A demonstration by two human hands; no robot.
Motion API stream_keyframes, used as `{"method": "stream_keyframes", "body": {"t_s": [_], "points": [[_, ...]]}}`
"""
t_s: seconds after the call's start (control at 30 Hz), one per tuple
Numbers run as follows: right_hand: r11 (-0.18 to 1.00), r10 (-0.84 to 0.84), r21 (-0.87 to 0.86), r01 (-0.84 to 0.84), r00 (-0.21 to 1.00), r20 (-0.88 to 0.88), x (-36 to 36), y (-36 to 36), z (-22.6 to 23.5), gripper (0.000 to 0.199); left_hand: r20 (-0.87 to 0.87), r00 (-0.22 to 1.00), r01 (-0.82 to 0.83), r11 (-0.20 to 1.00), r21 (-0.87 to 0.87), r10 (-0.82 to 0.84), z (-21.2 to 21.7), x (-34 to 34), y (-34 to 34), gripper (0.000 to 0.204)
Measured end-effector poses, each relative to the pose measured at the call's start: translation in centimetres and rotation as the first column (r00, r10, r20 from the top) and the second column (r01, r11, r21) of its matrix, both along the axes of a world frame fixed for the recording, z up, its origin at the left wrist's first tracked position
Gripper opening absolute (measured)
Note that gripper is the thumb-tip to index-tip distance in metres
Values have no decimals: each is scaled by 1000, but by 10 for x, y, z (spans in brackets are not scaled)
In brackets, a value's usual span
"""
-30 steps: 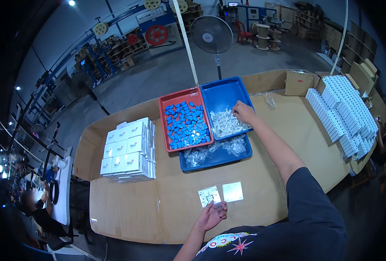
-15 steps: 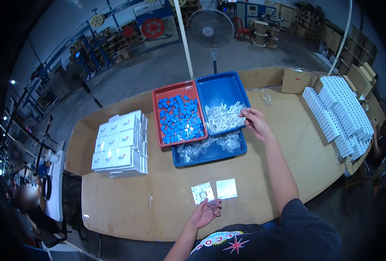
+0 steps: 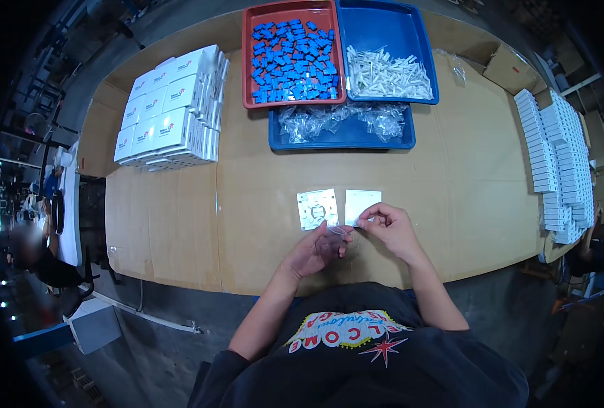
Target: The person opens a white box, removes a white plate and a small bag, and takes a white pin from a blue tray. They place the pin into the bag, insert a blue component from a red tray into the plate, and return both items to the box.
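Note:
My left hand (image 3: 315, 251) is near the table's front edge, its fingers curled around a small clear plastic bag (image 3: 334, 236). Beside it, my right hand (image 3: 392, 232) pinches with thumb and forefinger close to the bag's opening; what lies in the pinch is too small to make out. Just beyond my fingers, two flat white square pieces lie side by side. The left square plate (image 3: 317, 208) shows a round pattern with holes in its middle; the right square panel (image 3: 364, 198) looks plain, its near edge partly hidden by my right hand.
A red tray (image 3: 247, 95) of blue clips and a blue tray (image 3: 383, 27) of slim white pieces sit at the back. A lower blue tray (image 3: 343, 145) holds clear bags. White boxes (image 3: 169, 109) are stacked left; more white pieces (image 3: 553, 163) stand right. A person (image 3: 36, 251) is far left.
My right hand has come back from the tray of white pieces to beside my left hand. The view has tilted downward. Both square pieces still lie side by side.

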State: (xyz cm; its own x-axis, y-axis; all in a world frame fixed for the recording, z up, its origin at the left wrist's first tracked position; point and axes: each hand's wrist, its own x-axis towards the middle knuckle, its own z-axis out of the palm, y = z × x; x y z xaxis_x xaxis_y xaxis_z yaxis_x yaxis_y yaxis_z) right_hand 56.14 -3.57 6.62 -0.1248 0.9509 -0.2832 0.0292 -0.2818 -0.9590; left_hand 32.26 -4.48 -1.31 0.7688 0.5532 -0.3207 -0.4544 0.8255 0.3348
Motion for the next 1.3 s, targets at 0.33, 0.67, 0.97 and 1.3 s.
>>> {"method": "stream_keyframes", "body": {"t_s": [0.33, 0.67, 0.97, 1.3], "points": [[986, 118, 93, -137, 975, 191, -5, 26, 26, 8, 30, 1000, -9, 1000, 26, 8, 5, 2, -2, 63], [847, 417, 215, -487, 858, 300, -23, 22, 14, 13, 113, 993, -44, 998, 49, 38, -12, 4, -4, 48], [809, 553, 27, -588, 775, 306, -27, 25, 18, 32, 119, 992, -53, 998, 28, 49, -3, 2, -2, 43], [724, 585, 77, -686, 668, 460, -39, 20, 32, 44, 149, 989, -22, 998, 54, 14, -9, 1, -4, 46]]}}
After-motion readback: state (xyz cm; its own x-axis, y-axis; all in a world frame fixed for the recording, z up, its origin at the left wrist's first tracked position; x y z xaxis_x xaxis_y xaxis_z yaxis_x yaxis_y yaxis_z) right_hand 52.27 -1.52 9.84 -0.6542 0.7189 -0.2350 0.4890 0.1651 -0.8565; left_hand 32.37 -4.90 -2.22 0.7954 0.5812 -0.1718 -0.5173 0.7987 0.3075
